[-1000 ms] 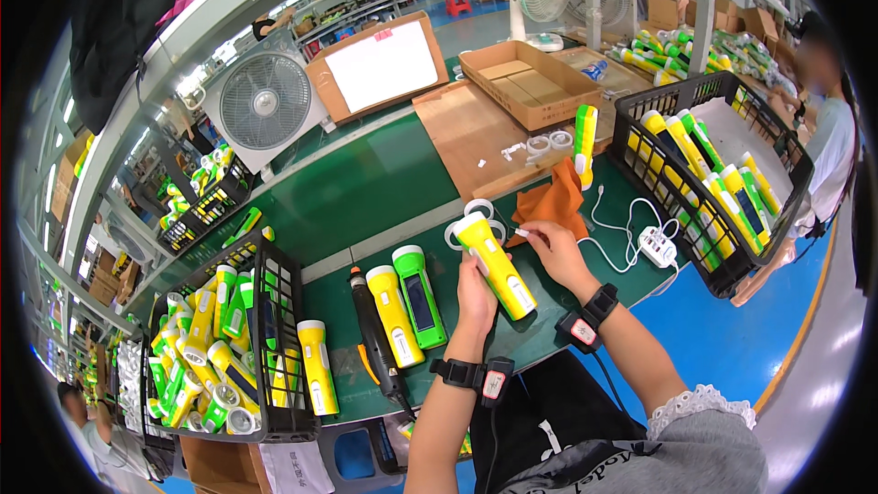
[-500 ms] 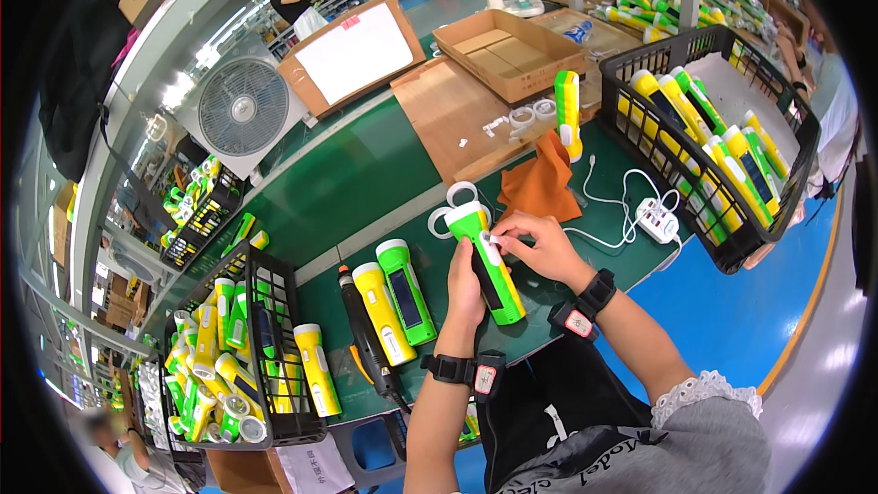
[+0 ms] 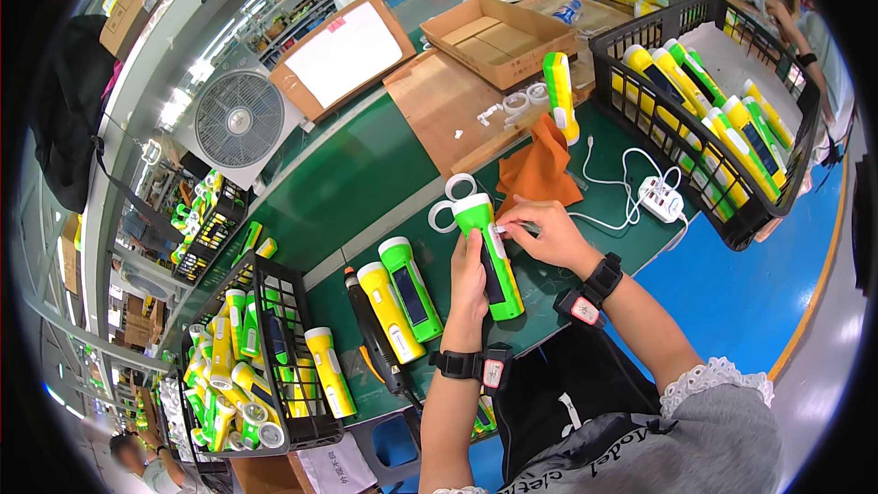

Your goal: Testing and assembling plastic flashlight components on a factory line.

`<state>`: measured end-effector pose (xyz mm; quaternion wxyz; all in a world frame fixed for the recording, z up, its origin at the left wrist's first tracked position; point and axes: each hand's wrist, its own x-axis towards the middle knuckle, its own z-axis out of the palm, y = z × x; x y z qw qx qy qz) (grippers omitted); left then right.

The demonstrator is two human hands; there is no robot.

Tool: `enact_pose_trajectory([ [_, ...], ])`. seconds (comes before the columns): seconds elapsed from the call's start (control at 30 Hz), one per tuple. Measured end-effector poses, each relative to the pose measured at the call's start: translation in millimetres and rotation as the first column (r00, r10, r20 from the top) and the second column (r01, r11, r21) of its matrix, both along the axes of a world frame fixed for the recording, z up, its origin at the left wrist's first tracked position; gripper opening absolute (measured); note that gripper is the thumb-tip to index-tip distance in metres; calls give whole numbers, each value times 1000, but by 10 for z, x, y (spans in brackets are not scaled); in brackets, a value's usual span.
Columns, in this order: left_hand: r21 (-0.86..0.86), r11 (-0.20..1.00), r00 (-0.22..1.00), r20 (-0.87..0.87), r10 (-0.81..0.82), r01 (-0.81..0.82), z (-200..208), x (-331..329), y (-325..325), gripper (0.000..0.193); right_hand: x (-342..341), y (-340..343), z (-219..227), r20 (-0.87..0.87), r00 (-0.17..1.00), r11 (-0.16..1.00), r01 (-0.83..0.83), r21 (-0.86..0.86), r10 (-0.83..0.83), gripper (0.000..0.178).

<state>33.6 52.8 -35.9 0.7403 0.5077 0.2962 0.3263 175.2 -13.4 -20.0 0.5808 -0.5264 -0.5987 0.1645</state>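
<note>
A green, yellow and white flashlight with a dark panel stands tilted over the green table, its white-rimmed head pointing away from me. My left hand is wrapped round its left side. At the flashlight's right side, near the head, my right hand pinches with thumb and forefinger; a small whitish bit shows at the fingertips, too small to name. Two white rings lie just beyond the flashlight head. To the left rest a green flashlight, a yellow flashlight and a black electric screwdriver.
A black crate full of flashlights stands at left, with a yellow flashlight beside it. Another loaded crate is at right. An orange cloth, an upright flashlight, a power strip and a cardboard tray lie beyond.
The held flashlight has turned, so its dark panel faces me more and its yellow side less. Both hands stay on it. The whole view has shifted slightly.
</note>
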Motion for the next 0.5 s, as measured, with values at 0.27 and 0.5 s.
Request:
enact_pose_trajectory([
  [0.27,18,999,996,-85,36,-35,29,14,-31,38,-32,32,-49,-280,960,988,-54,-143,12,9],
  [0.5,20,1000,999,-46,-18,19,22,-7,-104,39,-51,-9,-45,-308,949,983,8,-181,-65,10],
])
